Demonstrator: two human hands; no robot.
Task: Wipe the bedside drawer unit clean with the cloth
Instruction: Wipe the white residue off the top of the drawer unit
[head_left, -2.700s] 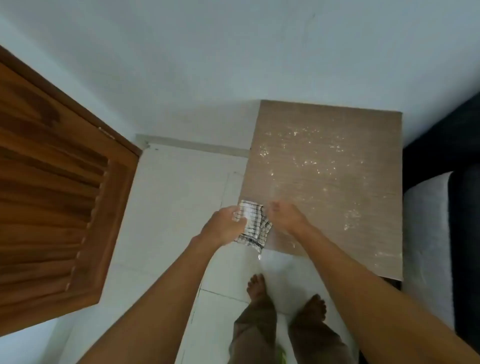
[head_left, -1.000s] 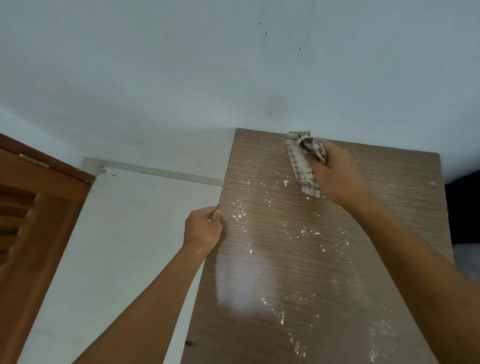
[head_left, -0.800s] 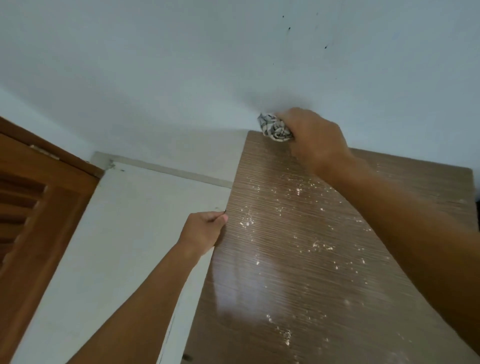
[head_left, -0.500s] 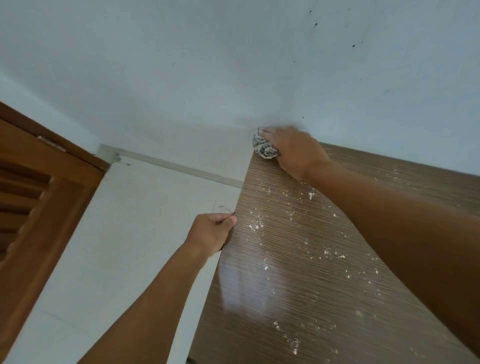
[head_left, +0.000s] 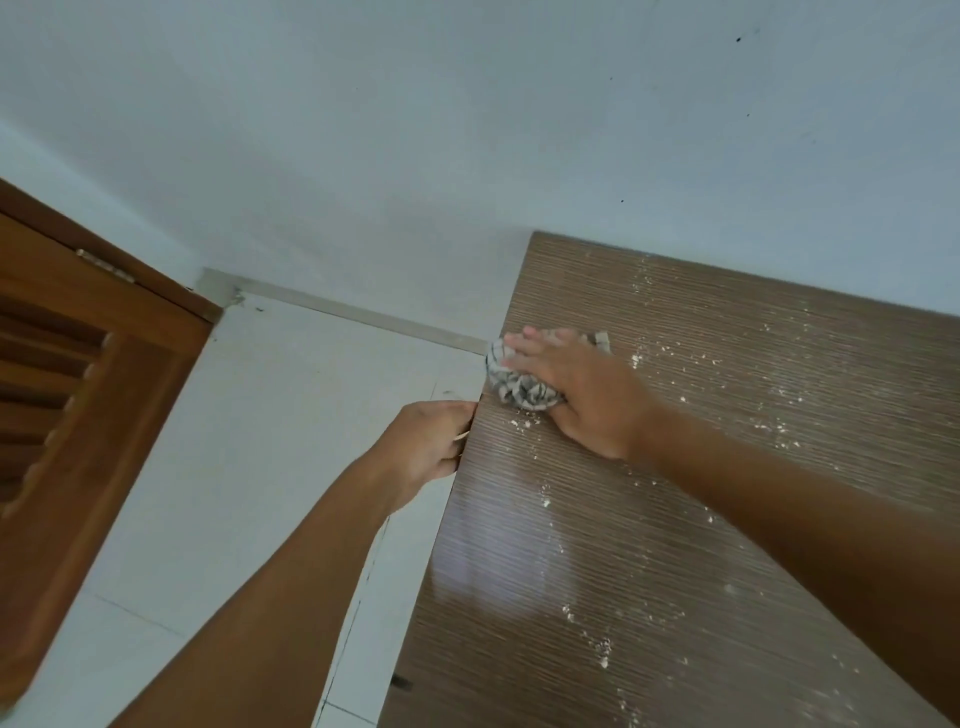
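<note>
While my right hand (head_left: 582, 395) presses the cloth (head_left: 514, 387) flat against the unit (head_left: 701, 519), I judge myself early in wiping its top: the cloth sits bunched at the left edge, near the far corner, and pale crumbs (head_left: 769, 410) lie scattered over most of the brown surface to the right and toward me. My fingers (head_left: 535, 340) are spread over the wad, palm down, pinning it rather than pinching it, with the checked fabric showing beneath and to the left of them. My left hand (head_left: 426, 447) curls around the unit's left edge just beside the cloth, fingers closed on the rim as a brace. My right forearm reaches in from the lower right, across the top. Next I likely need to draw the cloth over the speckled area with steady pressure, gathering crumbs instead of flicking them onto the floor (head_left: 260, 467).
</note>
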